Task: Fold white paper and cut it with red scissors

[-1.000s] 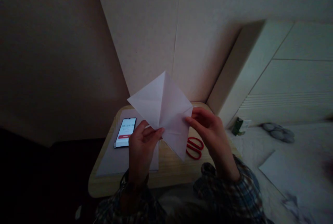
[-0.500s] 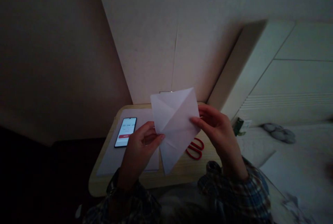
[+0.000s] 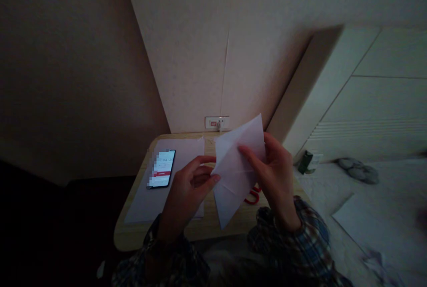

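Note:
A creased white sheet of paper (image 3: 235,173) is held in the air above a small wooden table (image 3: 220,222). My left hand (image 3: 188,193) pinches its left edge with thumb and fingers. My right hand (image 3: 271,171) grips the right side, fingers laid over the front of the sheet. Both sleeves are plaid. The paper's lower corner points down toward the table.
A lit phone (image 3: 162,169) lies on flat white sheets (image 3: 150,200) at the table's left. Red scissors (image 3: 251,198) peek out under the held paper. A wall socket (image 3: 216,122) sits behind the table. Bedding with loose paper (image 3: 367,225) spreads to the right.
The paper has turned clockwise and shifted right and lower, from a wide spread diamond to a narrower, more folded shape. My right hand moved over its front; the wall socket came into view.

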The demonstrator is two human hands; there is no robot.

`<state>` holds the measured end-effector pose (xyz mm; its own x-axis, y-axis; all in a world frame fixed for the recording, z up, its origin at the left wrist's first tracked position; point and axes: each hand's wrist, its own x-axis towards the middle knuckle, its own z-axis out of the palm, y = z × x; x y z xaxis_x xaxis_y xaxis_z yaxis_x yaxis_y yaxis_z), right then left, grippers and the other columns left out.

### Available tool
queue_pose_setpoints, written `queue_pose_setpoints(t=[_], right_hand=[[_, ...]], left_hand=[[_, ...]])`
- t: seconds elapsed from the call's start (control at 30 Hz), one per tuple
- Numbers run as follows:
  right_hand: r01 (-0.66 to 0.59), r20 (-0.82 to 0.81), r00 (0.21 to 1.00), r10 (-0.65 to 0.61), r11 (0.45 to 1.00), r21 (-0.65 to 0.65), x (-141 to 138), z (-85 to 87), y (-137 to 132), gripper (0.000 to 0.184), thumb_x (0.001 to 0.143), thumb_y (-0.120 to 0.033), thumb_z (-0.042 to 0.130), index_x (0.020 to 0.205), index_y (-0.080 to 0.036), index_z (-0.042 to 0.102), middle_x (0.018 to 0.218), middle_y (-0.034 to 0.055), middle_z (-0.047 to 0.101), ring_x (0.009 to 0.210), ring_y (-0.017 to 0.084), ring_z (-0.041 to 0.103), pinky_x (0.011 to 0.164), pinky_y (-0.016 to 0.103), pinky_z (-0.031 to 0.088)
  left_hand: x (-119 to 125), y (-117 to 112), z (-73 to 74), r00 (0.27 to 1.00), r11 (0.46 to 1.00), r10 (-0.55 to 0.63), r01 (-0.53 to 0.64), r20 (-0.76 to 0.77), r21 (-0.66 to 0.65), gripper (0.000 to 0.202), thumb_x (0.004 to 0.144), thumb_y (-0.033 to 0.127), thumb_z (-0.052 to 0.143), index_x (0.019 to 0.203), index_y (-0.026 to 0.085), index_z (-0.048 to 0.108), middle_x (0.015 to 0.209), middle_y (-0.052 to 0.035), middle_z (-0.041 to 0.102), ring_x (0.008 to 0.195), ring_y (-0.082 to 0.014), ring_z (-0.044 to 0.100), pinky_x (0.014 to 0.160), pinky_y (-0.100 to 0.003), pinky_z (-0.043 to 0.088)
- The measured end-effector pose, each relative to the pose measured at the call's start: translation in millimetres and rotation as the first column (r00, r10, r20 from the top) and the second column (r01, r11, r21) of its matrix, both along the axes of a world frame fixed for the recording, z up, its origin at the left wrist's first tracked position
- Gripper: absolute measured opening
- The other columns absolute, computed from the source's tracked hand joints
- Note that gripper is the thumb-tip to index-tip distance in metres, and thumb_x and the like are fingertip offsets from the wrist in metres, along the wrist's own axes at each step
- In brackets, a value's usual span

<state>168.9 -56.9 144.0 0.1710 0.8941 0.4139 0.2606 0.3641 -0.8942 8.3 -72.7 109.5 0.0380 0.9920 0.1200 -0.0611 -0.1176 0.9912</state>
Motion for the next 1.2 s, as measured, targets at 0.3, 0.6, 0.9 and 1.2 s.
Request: queue_pose_setpoints(t=[0.3, 0.6, 0.9, 1.2], right_hand=[[0.043, 0.008, 0.999, -0.043, 0.998, -0.042, -2.4, 8.1, 1.0, 0.024, 0.068, -0.033, 0.071, 0.086, -0.021, 0.06, 0.081, 0.0042, 0.068, 0.07, 0.021, 0.063, 0.057, 0.03, 0.051], [0.023, 0.2, 0.978, -0.067, 0.976, 0.216, -0.8, -6.1, 0.2, 0.009, 0.079, -0.016, 0.058, 0.081, -0.025, 0.056, 0.084, 0.0016, 0.067, 0.077, 0.018, 0.064, 0.065, 0.03, 0.053], [-0.387, 0.608, 0.785, 0.12, 0.861, 0.33, 23.6, -9.5, -0.4, 0.039, 0.087, -0.008, 0.042, 0.121, -0.025, 0.054, 0.132, 0.0073, 0.053, 0.116, 0.022, 0.053, 0.094, 0.04, 0.046], [-0.509, 0.771, 0.618, 0.154, 0.826, 0.243, 38.7, -7.6, 3.4, 0.039, 0.087, -0.008, 0.043, 0.12, -0.023, 0.057, 0.137, 0.0093, 0.048, 0.119, 0.022, 0.049, 0.094, 0.042, 0.045]], left_hand=[[2.1, 0.2, 1.3, 0.998, 0.998, -0.053, 0.054, 0.026, -0.03, 0.012, 0.066, 0.021, 0.071, 0.078, 0.02, 0.069, 0.079, -0.0045, 0.073, 0.073, -0.02, 0.069, 0.069, -0.029, 0.056], [2.0, 0.3, 3.4, 0.998, 0.998, -0.033, 0.036, 0.061, -0.05, 0.009, 0.064, 0.02, 0.073, 0.071, 0.019, 0.068, 0.069, -0.0046, 0.071, 0.066, -0.02, 0.068, 0.062, -0.029, 0.057], [1.2, -1.8, 9.4, 0.995, 0.998, 0.014, -0.007, 0.1, -0.065, 0.016, 0.065, 0.02, 0.072, 0.081, 0.019, 0.073, 0.074, -0.0061, 0.073, 0.063, -0.0185, 0.066, 0.06, -0.028, 0.056], [-3.5, -2.1, 11.8, 0.99, 0.996, -0.043, 0.053, 0.136, -0.071, 0.019, 0.064, 0.015, 0.069, 0.082, 0.02, 0.074, 0.075, -0.0065, 0.074, 0.063, -0.0191, 0.067, 0.061, -0.028, 0.055]])
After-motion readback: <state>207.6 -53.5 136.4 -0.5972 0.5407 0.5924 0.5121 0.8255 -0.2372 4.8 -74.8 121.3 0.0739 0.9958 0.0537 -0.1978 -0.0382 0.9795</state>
